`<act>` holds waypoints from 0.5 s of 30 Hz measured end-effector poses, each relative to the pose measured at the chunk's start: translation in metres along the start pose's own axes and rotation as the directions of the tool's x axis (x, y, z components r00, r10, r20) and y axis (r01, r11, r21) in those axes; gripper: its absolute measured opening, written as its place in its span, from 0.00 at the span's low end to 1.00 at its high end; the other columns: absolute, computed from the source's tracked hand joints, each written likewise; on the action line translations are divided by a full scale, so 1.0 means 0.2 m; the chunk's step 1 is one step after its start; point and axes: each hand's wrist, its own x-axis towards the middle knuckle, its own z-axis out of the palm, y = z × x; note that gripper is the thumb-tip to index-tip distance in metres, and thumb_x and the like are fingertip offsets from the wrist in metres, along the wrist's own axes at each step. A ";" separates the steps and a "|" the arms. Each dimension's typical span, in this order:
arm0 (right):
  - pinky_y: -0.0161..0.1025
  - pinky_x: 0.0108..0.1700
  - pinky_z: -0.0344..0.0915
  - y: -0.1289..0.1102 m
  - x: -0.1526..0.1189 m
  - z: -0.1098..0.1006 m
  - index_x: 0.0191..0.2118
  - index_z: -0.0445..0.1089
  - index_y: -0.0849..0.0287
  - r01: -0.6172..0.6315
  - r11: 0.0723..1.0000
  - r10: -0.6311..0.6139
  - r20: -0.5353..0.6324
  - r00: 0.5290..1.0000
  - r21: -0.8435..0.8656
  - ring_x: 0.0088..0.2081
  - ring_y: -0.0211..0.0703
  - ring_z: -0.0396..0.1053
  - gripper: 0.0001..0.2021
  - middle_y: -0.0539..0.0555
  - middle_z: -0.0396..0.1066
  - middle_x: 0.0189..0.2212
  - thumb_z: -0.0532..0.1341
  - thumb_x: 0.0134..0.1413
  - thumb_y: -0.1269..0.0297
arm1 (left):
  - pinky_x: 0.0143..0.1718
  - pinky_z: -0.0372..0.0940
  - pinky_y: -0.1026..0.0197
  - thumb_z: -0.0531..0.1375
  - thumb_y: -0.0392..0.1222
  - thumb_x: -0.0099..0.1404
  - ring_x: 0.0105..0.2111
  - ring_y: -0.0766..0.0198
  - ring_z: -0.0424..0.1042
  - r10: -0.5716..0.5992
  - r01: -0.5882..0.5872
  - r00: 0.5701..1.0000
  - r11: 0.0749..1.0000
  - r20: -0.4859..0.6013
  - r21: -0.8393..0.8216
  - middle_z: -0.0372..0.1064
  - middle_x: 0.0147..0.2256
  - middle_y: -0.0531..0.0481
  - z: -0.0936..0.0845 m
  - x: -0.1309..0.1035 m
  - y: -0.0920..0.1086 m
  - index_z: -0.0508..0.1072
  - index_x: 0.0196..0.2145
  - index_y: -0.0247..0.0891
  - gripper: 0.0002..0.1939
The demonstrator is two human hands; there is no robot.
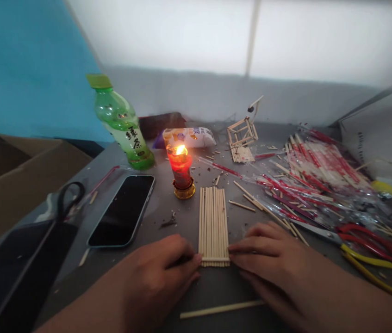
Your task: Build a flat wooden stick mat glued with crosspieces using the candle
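A flat panel of thin wooden sticks [212, 222] lies side by side on the grey table, with one short crosswise stick [215, 259] over its near end. My left hand [168, 268] is closed, its thumb and forefinger pressed at the left end of that crosswise stick. From the other side, my right hand [272, 259] holds the panel's right edge, fingertips pressed together beside the stick's right end. A loose stick [221, 309] rests on the table between my wrists. Behind the panel burns a red candle [181, 167] in a gold-coloured base.
A phone [122, 210] and a green tea bottle [122, 125] stand left of the candle. Scissors [372, 252] and several plastic-wrapped sticks [320, 166] cover the right side. A small stick frame [242, 134] sits at the back, near a white packet [196, 137].
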 end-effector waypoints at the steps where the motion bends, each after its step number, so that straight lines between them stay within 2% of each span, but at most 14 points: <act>1: 0.44 0.54 0.67 -0.01 0.00 -0.01 0.48 0.77 0.57 -0.007 1.000 0.007 0.014 1.000 -0.018 0.48 0.46 0.73 0.12 0.53 0.78 0.50 0.57 0.66 0.71 | 0.27 0.67 0.67 0.53 0.38 0.72 0.28 0.64 0.75 0.004 -0.004 1.000 1.000 -0.002 -0.001 0.75 0.32 0.48 0.00 0.00 0.00 0.80 0.37 0.38 0.15; 4: 0.45 0.56 0.67 -0.03 0.00 -0.04 0.51 0.77 0.57 -0.025 0.997 0.027 0.036 0.999 -0.073 0.50 0.48 0.73 0.13 0.53 0.78 0.50 0.57 0.67 0.68 | 0.27 0.67 0.67 0.52 0.38 0.71 0.28 0.64 0.75 -0.028 0.028 0.999 0.999 -0.018 -0.026 0.75 0.31 0.49 0.00 0.00 0.01 0.80 0.36 0.37 0.15; 9: 0.50 0.58 0.66 -0.06 -0.01 -0.04 0.53 0.76 0.56 -0.044 0.989 0.059 0.101 0.993 -0.144 0.54 0.51 0.72 0.15 0.51 0.76 0.55 0.60 0.64 0.66 | 0.26 0.65 0.67 0.51 0.41 0.70 0.29 0.63 0.75 -0.141 0.142 0.990 0.980 0.021 -0.136 0.74 0.29 0.49 -0.01 0.01 0.03 0.77 0.32 0.37 0.16; 12: 0.51 0.55 0.67 -0.04 -0.02 -0.03 0.53 0.76 0.55 -0.002 0.989 0.019 0.111 0.994 -0.150 0.53 0.53 0.72 0.17 0.51 0.75 0.56 0.64 0.60 0.61 | 0.28 0.66 0.66 0.51 0.42 0.70 0.29 0.63 0.74 -0.229 0.233 0.973 0.951 0.045 -0.201 0.73 0.28 0.51 -0.01 0.01 0.03 0.75 0.30 0.38 0.16; 15: 0.55 0.55 0.67 0.00 -0.04 0.00 0.56 0.73 0.56 0.049 0.981 -0.032 0.092 0.995 -0.189 0.53 0.57 0.73 0.21 0.53 0.74 0.57 0.65 0.59 0.56 | 0.27 0.66 0.66 0.51 0.45 0.71 0.28 0.63 0.74 -0.264 0.272 0.962 0.934 0.063 -0.231 0.73 0.28 0.52 -0.01 0.02 0.03 0.74 0.30 0.39 0.16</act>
